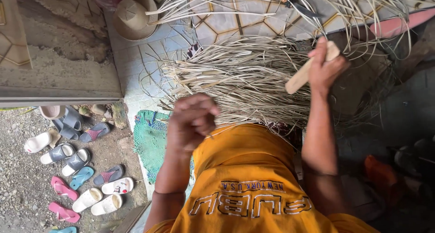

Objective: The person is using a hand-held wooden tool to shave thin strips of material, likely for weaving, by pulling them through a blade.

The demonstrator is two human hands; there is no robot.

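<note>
While the right hand [322, 70] is closed round a pale flat wooden stick [304, 72], holding it slantwise over the far right part of the work, the left hand [194, 119] is curled shut at the near edge, its fingers pinching what looks like one or a few thin strands, though the blur makes it hard to tell exactly which. Between them lies the thick bundle of dried, straw-coloured palm-leaf strips [244, 79], spread across the person's lap and fanning out to the left over the pale tiled floor [136, 56]. These strips are judged light, dry and springy: stiff along their length yet easily creased or split if bent sharply, and their loose ends tangle readily. Taking a strand near its middle or close to the packed part should give more control than grasping a free tip. A tan woven hat [132, 16] lies far left, and coloured sandals [77, 169] sit on gravel at the near left
</note>
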